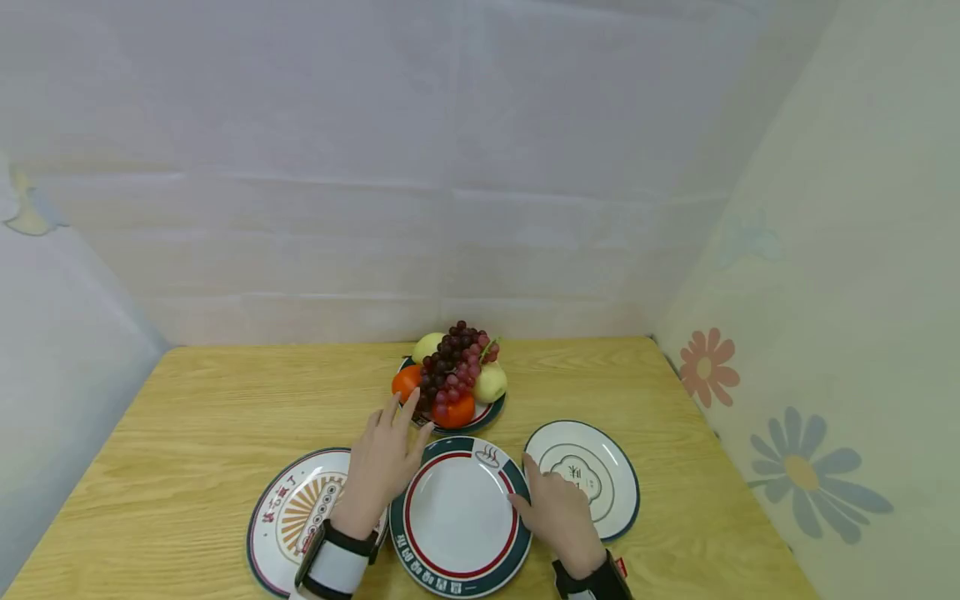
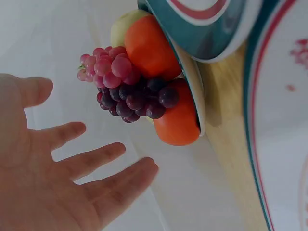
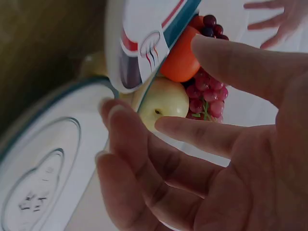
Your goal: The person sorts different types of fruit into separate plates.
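Note:
My left hand (image 1: 382, 467) hovers with fingers spread between the sunburst-patterned plate (image 1: 273, 521) and the fruit, holding nothing. Between both hands lies a white plate (image 1: 461, 517) with a dark green rim and a red ring. At its right side is my right hand (image 1: 558, 508), over the near left edge of a smaller white plate (image 1: 618, 475) with a dark blue rim. Nothing is in its grasp; the index finger and thumb extend, the other fingers loosely bent, as the right wrist view shows. Dark and pink grapes (image 2: 130, 98) lie over orange-red fruit (image 2: 149, 45) in the left wrist view.
Behind the middle plate stands a green-rimmed fruit plate (image 1: 491, 412), carrying the grapes, the orange-red fruit and pale yellow-green fruit (image 1: 491, 383). The wooden table (image 1: 187, 433) ends at pale cloth walls (image 1: 375, 233) at the back and on both sides.

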Tool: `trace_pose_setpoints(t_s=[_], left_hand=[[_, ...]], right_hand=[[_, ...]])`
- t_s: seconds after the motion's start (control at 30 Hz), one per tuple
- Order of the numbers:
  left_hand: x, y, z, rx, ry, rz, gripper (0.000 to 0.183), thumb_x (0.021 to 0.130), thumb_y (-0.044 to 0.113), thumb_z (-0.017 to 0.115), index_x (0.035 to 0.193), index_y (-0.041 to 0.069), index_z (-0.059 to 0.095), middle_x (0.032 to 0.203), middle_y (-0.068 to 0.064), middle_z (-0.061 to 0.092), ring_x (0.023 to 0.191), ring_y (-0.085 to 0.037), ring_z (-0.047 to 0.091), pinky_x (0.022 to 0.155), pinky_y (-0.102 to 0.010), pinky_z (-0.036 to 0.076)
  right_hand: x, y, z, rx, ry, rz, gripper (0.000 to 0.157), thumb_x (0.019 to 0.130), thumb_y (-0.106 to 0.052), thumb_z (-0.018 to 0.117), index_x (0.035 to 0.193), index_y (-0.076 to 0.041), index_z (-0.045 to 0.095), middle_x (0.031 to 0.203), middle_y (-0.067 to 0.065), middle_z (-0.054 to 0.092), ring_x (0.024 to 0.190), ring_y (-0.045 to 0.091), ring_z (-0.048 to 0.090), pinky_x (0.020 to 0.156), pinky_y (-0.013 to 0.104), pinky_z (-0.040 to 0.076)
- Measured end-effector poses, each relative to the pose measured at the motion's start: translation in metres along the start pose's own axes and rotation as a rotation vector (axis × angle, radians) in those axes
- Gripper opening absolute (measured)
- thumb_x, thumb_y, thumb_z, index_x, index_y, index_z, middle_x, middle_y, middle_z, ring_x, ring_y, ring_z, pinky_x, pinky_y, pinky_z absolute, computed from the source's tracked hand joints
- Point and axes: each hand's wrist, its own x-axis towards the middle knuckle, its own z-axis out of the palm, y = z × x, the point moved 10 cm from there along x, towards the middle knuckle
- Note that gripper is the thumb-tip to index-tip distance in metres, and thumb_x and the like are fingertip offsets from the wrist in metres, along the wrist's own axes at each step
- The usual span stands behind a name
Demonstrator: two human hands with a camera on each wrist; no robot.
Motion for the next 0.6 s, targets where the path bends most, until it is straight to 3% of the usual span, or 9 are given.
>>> trace_pose_setpoints(t_s=[0.13,0.27,0.43,0.6], left_hand=[[0.036,0.003,0.000,-0.064,0.019,0.013,0.055,0.093,0.038,0.050,0.141,0.016,0.037,0.131,-0.019,0.050,0.112,-0.038,0.050,0.084,-0.052,0.049],[0.072,0.004,0.009,-0.082,0.006,0.015,0.058,0.093,0.035,0.052,0.143,0.012,0.033,0.130,-0.022,0.050,0.113,-0.040,0.049,0.093,-0.051,0.045],[0.104,0.002,0.030,-0.098,-0.093,0.007,0.060,0.093,0.033,0.053,0.144,0.012,0.030,0.135,-0.023,0.044,0.118,-0.042,0.044,0.098,-0.053,0.040],[0.119,0.001,0.048,-0.115,-0.222,0.003,0.061,0.091,0.034,0.056,0.144,0.015,0.031,0.135,-0.025,0.044,0.115,-0.043,0.048,0.095,-0.055,0.042]], right_hand=[[-0.006,0.001,0.009,0.029,-0.037,-0.011,0.061,0.081,-0.033,0.069,0.130,-0.004,0.048,0.068,0.008,0.063,0.049,0.015,0.047,0.044,0.028,0.033],[-0.008,-0.002,0.011,0.020,-0.014,-0.048,0.060,0.079,-0.030,0.072,0.127,-0.002,0.051,0.078,0.011,0.069,0.054,0.013,0.050,0.048,0.029,0.039],[-0.009,-0.002,0.013,0.024,-0.004,-0.055,0.059,0.078,-0.030,0.072,0.126,-0.002,0.052,0.075,0.010,0.068,0.055,0.013,0.052,0.048,0.030,0.039],[-0.010,-0.002,0.014,0.035,-0.011,-0.061,0.059,0.079,-0.032,0.071,0.126,-0.001,0.052,0.070,0.008,0.066,0.051,0.012,0.048,0.046,0.028,0.035]])
